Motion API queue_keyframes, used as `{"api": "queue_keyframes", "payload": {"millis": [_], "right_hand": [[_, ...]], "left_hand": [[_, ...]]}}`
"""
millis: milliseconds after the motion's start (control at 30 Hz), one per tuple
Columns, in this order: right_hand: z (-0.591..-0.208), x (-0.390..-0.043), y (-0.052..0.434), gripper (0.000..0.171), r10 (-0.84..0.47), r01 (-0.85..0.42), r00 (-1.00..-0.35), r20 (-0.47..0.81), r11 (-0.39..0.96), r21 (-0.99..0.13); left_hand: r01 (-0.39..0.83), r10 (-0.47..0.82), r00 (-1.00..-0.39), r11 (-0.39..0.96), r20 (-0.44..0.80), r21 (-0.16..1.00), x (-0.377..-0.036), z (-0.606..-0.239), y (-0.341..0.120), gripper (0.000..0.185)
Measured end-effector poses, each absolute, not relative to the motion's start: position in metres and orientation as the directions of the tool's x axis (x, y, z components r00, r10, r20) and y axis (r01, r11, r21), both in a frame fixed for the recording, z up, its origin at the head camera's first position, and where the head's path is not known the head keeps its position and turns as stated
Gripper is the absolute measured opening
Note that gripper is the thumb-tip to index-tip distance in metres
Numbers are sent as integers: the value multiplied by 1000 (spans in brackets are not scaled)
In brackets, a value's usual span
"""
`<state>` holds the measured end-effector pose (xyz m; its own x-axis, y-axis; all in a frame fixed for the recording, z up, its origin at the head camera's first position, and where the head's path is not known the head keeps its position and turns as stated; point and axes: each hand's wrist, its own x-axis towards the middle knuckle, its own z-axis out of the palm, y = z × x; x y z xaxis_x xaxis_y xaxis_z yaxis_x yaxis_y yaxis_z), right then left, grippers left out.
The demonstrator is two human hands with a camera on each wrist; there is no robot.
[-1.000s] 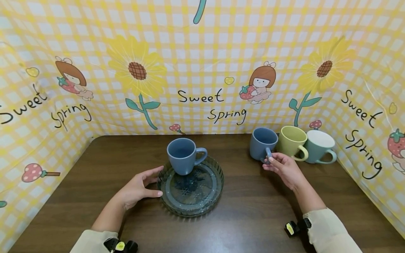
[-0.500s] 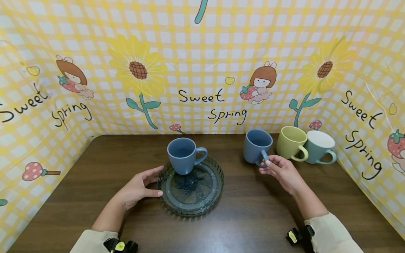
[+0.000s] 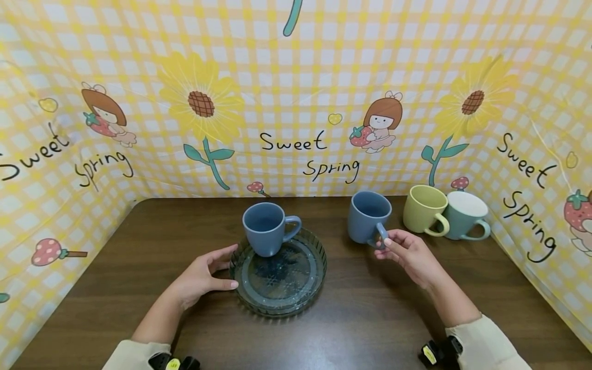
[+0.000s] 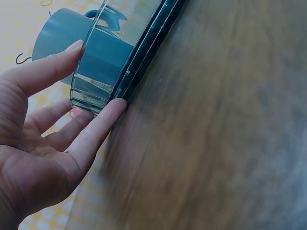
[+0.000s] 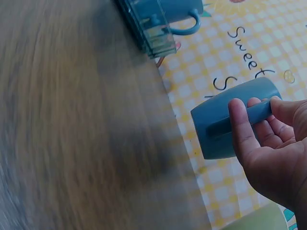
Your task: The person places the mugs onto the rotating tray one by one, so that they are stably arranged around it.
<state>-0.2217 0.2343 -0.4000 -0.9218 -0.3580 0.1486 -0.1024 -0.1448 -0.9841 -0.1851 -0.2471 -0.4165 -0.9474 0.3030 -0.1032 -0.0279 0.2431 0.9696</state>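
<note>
A round dark glass tray (image 3: 279,303) with a ribbed rim stands on the table, and a blue mug (image 3: 263,231) is upright on its far left part, handle to the right. My left hand (image 3: 205,275) touches the tray's left side with spread fingers; in the left wrist view the fingertips (image 4: 117,106) lie against its glass wall. With my right hand (image 3: 411,254) I pinch the handle of a second blue mug (image 3: 365,221), right of the tray. That mug is upright, and the right wrist view shows its base apart from the tabletop.
A yellow-green mug (image 3: 421,210) and a teal mug (image 3: 467,221) with a white inside stand close together at the back right, handles toward the front right. Yellow checked cloth (image 3: 296,103) walls in the brown wooden table (image 3: 361,329) at the back and sides.
My right hand has carried the second blue mug left and slightly nearer, away from the yellow-green mug. The left hand, the tray and the mug on it have stayed put.
</note>
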Motion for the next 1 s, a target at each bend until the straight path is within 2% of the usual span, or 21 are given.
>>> {"api": "queue_keyframes", "payload": {"millis": [500,1000], "right_hand": [[-392,-210,223,10,-391,-115,-908,153,-120,-986],[-388,-204,213,13,-458,-121,-873,167,-128,-984]], "left_hand": [[-7,300,-950,249,-84,968,-182,-418,-249,85],[2,303,-950,247,-76,969,-181,-419,-251,83]]}}
